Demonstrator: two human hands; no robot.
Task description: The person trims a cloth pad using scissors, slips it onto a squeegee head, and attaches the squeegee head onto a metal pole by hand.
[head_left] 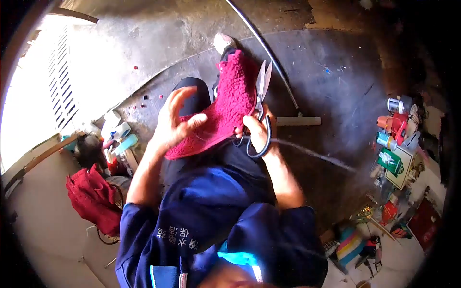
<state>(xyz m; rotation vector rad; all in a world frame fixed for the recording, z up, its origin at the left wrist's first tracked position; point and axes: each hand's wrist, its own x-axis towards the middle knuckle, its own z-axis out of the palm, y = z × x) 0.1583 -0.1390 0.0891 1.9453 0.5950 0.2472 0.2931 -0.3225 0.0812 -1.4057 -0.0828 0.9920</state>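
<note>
A dark pink, fleecy piece of cloth (230,96) lies across my lap and knee, its upper end reaching toward my shoe. My right hand (259,130) holds black-handled scissors (261,91), blades pointing up and slightly apart, beside the cloth's right edge. The fingers of that hand also touch this edge. Over the cloth's left part is my left hand (176,120), its fingers spread and nothing gripped in them. Whether its palm touches the cloth I cannot tell.
Dark red cloth (93,199) hangs on a chair at the left. Bottles and containers (117,134) stand near it. A squeegee-like tool (298,121) lies on the floor (336,96). Cans, boxes and bags (390,161) line the right side.
</note>
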